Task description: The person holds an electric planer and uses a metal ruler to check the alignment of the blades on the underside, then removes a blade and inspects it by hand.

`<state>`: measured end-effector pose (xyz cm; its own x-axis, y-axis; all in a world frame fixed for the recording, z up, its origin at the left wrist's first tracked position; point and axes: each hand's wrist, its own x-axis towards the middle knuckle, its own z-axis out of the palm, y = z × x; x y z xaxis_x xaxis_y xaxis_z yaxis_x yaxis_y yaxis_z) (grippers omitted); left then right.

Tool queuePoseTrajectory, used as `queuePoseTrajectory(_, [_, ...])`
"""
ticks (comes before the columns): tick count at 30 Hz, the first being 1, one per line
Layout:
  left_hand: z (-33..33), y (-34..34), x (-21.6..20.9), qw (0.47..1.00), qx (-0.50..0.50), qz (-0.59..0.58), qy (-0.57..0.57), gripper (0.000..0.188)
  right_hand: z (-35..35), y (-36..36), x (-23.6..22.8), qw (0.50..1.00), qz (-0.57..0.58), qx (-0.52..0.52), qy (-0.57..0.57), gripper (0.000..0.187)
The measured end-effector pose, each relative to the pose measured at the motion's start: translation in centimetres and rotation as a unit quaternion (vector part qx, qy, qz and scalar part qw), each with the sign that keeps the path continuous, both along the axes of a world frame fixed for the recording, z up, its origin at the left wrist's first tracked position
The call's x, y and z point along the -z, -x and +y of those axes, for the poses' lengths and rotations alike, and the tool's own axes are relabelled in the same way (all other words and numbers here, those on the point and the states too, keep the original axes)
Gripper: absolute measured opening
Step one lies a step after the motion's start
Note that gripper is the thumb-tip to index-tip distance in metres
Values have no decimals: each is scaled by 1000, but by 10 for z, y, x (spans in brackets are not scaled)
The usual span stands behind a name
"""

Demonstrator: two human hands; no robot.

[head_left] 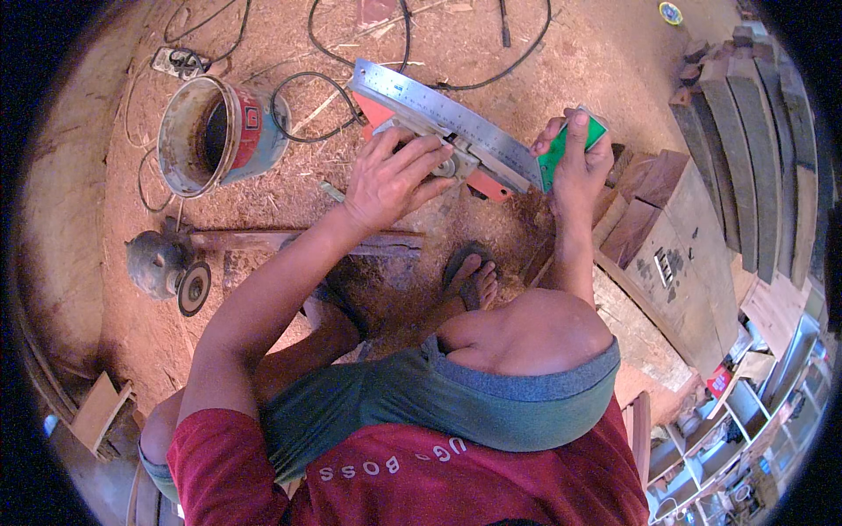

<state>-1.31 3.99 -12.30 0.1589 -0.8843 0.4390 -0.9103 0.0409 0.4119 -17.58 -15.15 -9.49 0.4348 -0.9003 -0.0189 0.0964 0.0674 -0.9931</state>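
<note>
My left hand point(399, 175) is closed over the grey metal part of an orange power tool point(491, 186); the tool's exact kind is hard to make out. A silver try square blade point(438, 105) with fine markings lies along the tool's far side. Its green handle point(570, 149) is gripped in my right hand point(579, 167), with the thumb pressed on it. The blade runs from the handle toward the upper left, past my left fingers. Most of the tool's body is hidden by the blade and my left hand.
A paint-stained bucket point(232, 149) stands at left, near an angle grinder point(167, 267) and a wooden piece point(307, 243). Black cable point(307, 74) loops over the sawdust floor point(526, 53). Wooden blocks point(645, 210), a board point(693, 254) and stacked curved timbers point(745, 149) are at right.
</note>
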Motion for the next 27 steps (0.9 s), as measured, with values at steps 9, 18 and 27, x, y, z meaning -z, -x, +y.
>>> queuePoseTrajectory(9, [0,0,0,1000,-7,-11,4,41,1,3,7,1000,-13,-10,-17,25])
queuePoseTrajectory(18, [1,-1,-1,1000,6,-2,-10,45,3,3,6,1000,-9,0,-18,24])
queuePoseTrajectory(27, [0,0,0,1000,-2,-10,2,40,2,4,4,1000,0,-10,-18,30])
